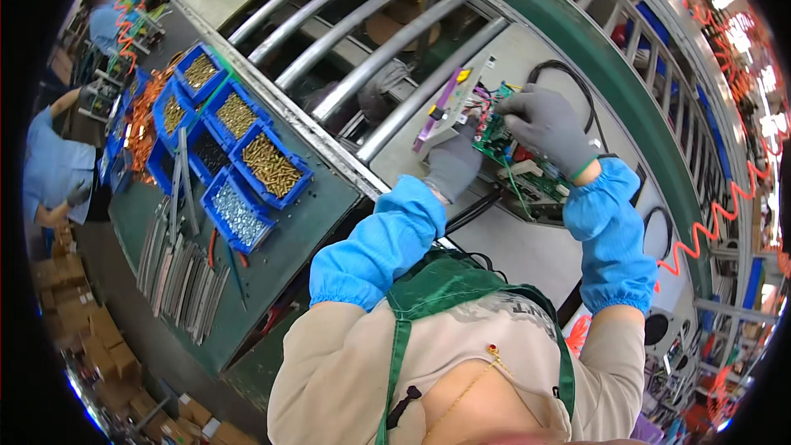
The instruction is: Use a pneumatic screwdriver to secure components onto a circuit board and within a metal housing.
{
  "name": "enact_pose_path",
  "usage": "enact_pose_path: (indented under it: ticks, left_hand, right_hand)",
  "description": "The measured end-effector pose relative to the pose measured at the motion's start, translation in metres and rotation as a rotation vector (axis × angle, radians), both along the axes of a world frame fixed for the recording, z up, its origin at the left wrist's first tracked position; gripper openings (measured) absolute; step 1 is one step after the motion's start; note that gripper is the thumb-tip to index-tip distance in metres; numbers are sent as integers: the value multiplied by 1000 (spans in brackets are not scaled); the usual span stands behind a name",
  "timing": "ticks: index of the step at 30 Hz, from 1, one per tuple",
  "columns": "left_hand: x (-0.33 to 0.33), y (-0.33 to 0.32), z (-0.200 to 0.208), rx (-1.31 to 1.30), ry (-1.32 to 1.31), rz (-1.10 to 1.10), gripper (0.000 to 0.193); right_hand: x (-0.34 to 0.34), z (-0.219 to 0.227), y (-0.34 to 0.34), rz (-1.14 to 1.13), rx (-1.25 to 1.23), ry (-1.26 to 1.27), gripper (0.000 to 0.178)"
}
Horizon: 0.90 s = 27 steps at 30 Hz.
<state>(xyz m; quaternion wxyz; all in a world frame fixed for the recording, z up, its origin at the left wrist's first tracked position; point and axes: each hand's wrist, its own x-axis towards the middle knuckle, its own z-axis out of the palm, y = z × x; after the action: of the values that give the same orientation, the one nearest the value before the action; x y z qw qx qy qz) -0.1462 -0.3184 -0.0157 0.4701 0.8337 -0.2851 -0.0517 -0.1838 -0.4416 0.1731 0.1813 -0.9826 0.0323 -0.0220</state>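
Note:
My left hand (453, 166), in a grey glove, grips the lower part of a light metal panel (446, 126) with a purple edge and yellow parts, which stands tilted. Beside it sits a green circuit board (493, 137) with thin coloured wires (484, 101) running to the panel. Over the board, my right hand (544, 122), also gloved, has its fingers pinched together near the wires; what is between the fingertips is hidden. Below both hands lies an opened device chassis (534, 189) with more boards and a loose green wire (517, 181).
Metal rollers (394, 53) run along the far left of the white work surface (503, 243). Blue bins (270, 163) of screws and metal strips (177, 280) lie on the left table. A black cable (568, 70) curls behind my right hand. Another person (62, 165) works far left.

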Motion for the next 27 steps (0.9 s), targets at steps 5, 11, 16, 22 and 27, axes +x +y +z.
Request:
enact_pose_path:
  ticks: [5,11,16,22,27]
  left_hand:
    - [1,4,6,57,-77,38,63]
    - [4,8,13,81,15,-52,65]
    - [6,9,20,78,4,-80,66]
    - [6,10,29,111,159,-97,69]
    - [6,12,40,96,166,-88,68]
  right_hand:
    - [6,1,18,-95,-206,-15,24]
    - [10,-2,26,-131,-268,41,26]
    - [13,0,31,-144,-300,71,27]
    - [15,1,32,-137,-276,112,27]
    - [13,-9,22,-143,-198,76,25]
